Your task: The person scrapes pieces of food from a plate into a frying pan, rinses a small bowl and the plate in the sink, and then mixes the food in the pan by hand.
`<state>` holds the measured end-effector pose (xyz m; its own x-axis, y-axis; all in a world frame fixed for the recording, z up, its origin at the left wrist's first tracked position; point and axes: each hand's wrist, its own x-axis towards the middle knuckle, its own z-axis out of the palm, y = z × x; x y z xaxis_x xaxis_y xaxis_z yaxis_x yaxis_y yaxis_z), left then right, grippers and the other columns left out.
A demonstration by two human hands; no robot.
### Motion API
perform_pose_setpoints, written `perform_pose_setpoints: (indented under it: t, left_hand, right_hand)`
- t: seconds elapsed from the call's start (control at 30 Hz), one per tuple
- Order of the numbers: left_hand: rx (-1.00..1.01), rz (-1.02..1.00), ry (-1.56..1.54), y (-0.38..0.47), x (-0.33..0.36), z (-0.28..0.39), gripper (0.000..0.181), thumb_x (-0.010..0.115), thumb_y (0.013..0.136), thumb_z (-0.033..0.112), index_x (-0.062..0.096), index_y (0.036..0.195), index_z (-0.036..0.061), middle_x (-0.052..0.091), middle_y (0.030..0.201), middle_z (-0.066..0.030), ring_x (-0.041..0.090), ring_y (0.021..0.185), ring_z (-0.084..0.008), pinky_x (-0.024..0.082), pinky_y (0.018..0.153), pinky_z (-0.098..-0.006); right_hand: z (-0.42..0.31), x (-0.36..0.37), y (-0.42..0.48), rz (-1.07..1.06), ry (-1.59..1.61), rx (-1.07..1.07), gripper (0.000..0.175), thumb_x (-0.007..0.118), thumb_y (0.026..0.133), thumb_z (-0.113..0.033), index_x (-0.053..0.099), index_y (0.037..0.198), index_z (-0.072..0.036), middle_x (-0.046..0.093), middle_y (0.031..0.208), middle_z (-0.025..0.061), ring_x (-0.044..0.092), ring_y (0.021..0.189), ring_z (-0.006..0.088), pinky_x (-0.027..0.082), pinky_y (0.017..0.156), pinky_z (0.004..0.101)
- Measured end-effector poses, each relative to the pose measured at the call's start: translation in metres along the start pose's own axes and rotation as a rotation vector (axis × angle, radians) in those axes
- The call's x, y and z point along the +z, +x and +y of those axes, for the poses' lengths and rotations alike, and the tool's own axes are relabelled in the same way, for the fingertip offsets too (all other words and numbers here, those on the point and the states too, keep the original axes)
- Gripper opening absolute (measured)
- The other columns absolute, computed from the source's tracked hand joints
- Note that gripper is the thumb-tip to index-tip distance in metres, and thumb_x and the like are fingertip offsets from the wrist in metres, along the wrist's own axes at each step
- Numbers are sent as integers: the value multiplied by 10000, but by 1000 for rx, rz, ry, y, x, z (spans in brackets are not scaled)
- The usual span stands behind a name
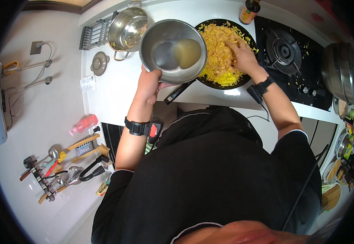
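My left hand (150, 84) grips a steel mixing bowl (161, 33) by its near rim, thumb on the outside. A yellowish patch shows inside the bowl; I cannot tell whether it is liquid or a reflection. Beside it, a black frying pan (250, 80) is heaped with yellow and orange-brown grain-like food (216, 45). A brighter yellow clump lies at the near side of the heap. The pan's black handle (180, 92) points towards me, below the bowl. My right hand (244, 58) rests on the right part of the food with its fingers spread, fingertips partly hidden.
Left of the bowl stands a steel pot (122, 33) with yellow bits inside, near a glass lid (100, 63) and a dish rack (96, 33). A dark sauce bottle (249, 12) is behind the pan. To the right are a gas hob (308, 67) and a large steel pot (341, 73).
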<state>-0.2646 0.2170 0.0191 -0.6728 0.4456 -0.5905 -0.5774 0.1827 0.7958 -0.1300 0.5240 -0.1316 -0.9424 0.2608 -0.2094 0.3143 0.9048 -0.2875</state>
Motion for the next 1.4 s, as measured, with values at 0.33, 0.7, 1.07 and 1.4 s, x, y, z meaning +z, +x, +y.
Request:
perform_pose_setpoints:
  t: [0.33, 0.7, 1.07, 1.4]
  left_hand:
    - [55, 46, 41, -3, 6, -3, 551, 377, 875, -99, 342, 1425, -109, 581, 1273, -309, 711, 1022, -398, 681, 775, -452]
    - [54, 112, -5, -5, -7, -6, 554, 385, 869, -105, 344, 1421, -116, 592, 1235, -318, 715, 987, -409, 686, 746, -458]
    - [86, 207, -13, -30, -30, -3, 587, 392, 857, -107, 326, 1440, -102, 590, 1232, -312, 718, 970, -404, 686, 727, -445]
    - [78, 187, -7, -24, -41, -3, 578, 392, 866, -100, 320, 1440, -97, 593, 1234, -303, 725, 951, -381, 687, 699, -417]
  right_hand:
    - [37, 44, -4, -148, 294, 101, 842, 707, 842, -198, 309, 1558, -4, 380, 1497, 367, 395, 1412, 446, 359, 1166, 417]
    - [-37, 26, 48, -294, 19, -112, 764, 790, 785, -189, 495, 1489, -223, 201, 1669, 163, 200, 1500, 510, 308, 1097, 741]
    - [-49, 16, 94, -587, -63, 131, 1004, 792, 807, -328, 253, 1577, 25, 337, 1559, 346, 314, 1467, 463, 371, 1152, 514]
    - [-37, 33, 89, -246, -104, -57, 483, 718, 837, -76, 605, 1305, -106, 535, 1370, 177, 544, 1243, 436, 530, 956, 551]
